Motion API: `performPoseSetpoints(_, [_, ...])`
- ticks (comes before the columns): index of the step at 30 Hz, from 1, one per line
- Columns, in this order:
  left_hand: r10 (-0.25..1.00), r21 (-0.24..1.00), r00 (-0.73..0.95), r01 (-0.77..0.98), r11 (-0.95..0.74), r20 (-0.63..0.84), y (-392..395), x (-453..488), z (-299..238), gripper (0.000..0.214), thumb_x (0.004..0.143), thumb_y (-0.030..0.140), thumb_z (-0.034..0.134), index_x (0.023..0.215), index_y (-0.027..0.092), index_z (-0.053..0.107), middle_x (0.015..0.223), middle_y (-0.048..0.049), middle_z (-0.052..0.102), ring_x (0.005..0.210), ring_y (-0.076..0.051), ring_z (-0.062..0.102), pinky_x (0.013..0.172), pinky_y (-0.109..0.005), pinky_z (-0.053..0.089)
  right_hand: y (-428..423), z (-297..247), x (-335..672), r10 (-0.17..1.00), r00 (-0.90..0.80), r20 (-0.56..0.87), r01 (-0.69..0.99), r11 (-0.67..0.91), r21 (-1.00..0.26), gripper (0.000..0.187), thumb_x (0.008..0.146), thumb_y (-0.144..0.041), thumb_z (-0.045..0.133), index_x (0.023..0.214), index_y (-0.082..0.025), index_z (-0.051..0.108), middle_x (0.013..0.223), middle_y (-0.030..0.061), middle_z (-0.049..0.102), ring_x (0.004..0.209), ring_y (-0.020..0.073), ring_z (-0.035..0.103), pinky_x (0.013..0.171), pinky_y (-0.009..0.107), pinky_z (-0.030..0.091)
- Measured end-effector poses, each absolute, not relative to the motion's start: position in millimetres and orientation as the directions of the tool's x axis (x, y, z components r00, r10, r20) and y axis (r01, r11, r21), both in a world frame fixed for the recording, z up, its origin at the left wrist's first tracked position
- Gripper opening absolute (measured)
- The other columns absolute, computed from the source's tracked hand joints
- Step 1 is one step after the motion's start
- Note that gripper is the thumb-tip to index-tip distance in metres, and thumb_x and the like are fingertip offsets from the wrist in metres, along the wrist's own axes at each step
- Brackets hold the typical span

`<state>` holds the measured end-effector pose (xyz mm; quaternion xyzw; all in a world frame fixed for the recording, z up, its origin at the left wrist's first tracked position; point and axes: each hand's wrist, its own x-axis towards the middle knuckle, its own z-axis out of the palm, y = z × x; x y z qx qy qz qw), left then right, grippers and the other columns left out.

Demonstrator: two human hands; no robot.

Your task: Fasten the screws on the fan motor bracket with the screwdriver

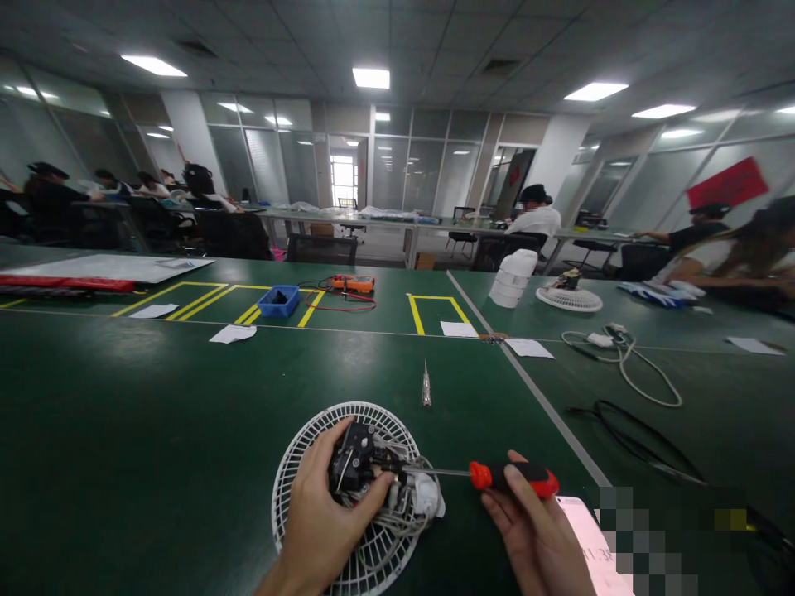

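My left hand [329, 513] grips a black fan motor [353, 459], thumb and fingers on either side of it. The motor rests on a round white fan grille [291, 447] that lies on the green table. Bundled grey wires [397, 520] and a white part [427, 495] sit beside the motor on the grille. In my right hand [527, 513] is a red and black screwdriver [515, 478], held nearly level. Its shaft points left, and the tip meets the motor's side; the exact contact point is too small to make out.
A small clear-handled screwdriver [426, 389] lies beyond the grille. Farther back are a blue bin [278, 301], an orange multimeter [353, 284], white containers [513, 279] and another grille [569, 298]. Cables [627, 356] lie at right, a lit phone [590, 538] by my right hand. People sit around.
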<state>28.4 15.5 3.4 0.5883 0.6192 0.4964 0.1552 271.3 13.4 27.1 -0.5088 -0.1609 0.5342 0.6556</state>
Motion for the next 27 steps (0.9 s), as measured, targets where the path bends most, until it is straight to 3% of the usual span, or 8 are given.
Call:
performPoseSetpoints(3, [0.879,0.788,-0.251,0.584,-0.196,0.405,15,28,3,0.067,0.078,0.054,0.077,0.136,0.03,0.053,0.129,-0.0073,0.066,0.118,-0.03,0.065,0.104,-0.054,0.053,12,27,268,0.858,0.37,-0.356,-0.551,-0.106,-0.828,0.064,0.067,-0.041,0.091,0.122,-0.022,0.062,0.092,0.0033,0.077,0.078,0.0222,0.073,0.067,0.034,0.06])
performPoseSetpoints(8, [0.869,0.768,-0.241,0.604,-0.215,0.432,14,28,3,0.067,0.078,0.054,0.077,0.135,0.026,0.055,0.129,-0.0099,0.066,0.118,-0.031,0.065,0.103,-0.055,0.053,10,28,266,0.887,0.358,-0.293,-0.645,0.008,-0.764,0.046,0.068,-0.031,0.079,0.112,-0.022,0.066,0.115,0.0082,0.075,0.113,0.0301,0.068,0.095,0.046,0.056])
performPoseSetpoints(12, [0.871,0.769,-0.24,0.603,-0.213,0.43,14,28,5,0.065,0.079,0.053,0.077,0.135,0.027,0.055,0.128,-0.0087,0.067,0.117,-0.03,0.065,0.104,-0.054,0.053,8,29,264,0.868,0.403,-0.289,-0.542,-0.028,-0.84,0.053,0.065,-0.033,0.089,0.11,-0.021,0.063,0.086,0.0013,0.074,0.076,0.0213,0.071,0.072,0.035,0.058])
performPoseSetpoints(15, [0.866,0.763,-0.23,0.604,-0.23,0.443,15,29,8,0.063,0.08,0.052,0.076,0.134,0.028,0.055,0.127,-0.0083,0.067,0.115,-0.03,0.066,0.102,-0.054,0.054,7,30,261,0.874,0.411,-0.259,-0.482,-0.032,-0.875,0.058,0.069,-0.04,0.09,0.115,-0.023,0.06,0.063,-0.0081,0.061,0.051,0.0131,0.056,0.052,0.026,0.047])
performPoseSetpoints(17, [0.862,0.756,-0.228,0.611,-0.236,0.453,15,29,8,0.063,0.08,0.052,0.075,0.135,0.028,0.054,0.128,-0.0076,0.067,0.116,-0.03,0.066,0.102,-0.054,0.055,7,29,259,0.875,0.405,-0.267,-0.512,-0.025,-0.859,0.055,0.072,-0.044,0.087,0.116,-0.024,0.06,0.066,-0.0068,0.062,0.056,0.0148,0.058,0.054,0.027,0.048])
performPoseSetpoints(21, [0.86,0.743,-0.214,0.623,-0.246,0.464,16,31,7,0.068,0.08,0.05,0.076,0.14,0.03,0.049,0.131,-0.0067,0.065,0.12,-0.029,0.064,0.104,-0.055,0.054,8,26,261,0.864,0.394,-0.315,-0.615,-0.007,-0.789,0.051,0.068,-0.038,0.084,0.112,-0.023,0.063,0.099,0.0046,0.074,0.095,0.0256,0.07,0.078,0.038,0.056])
performPoseSetpoints(25, [0.733,0.685,-0.261,0.632,-0.362,0.628,12,34,5,0.084,0.08,0.036,0.079,0.149,0.025,0.033,0.145,-0.0141,0.049,0.132,-0.03,0.055,0.108,-0.053,0.053,10,25,261,0.86,0.416,-0.297,-0.569,-0.009,-0.823,0.047,0.065,-0.034,0.089,0.104,-0.024,0.064,0.077,-0.0042,0.066,0.067,0.0163,0.063,0.066,0.031,0.053])
performPoseSetpoints(27, [0.631,0.584,-0.232,0.688,-0.431,0.74,10,35,6,0.073,0.08,0.029,0.08,0.142,0.024,0.041,0.149,-0.0153,0.04,0.138,-0.031,0.049,0.111,-0.055,0.051,10,27,258,0.872,0.411,-0.268,-0.538,-0.005,-0.843,0.045,0.067,-0.037,0.09,0.102,-0.024,0.064,0.064,-0.009,0.055,0.055,0.0118,0.05,0.058,0.027,0.048])
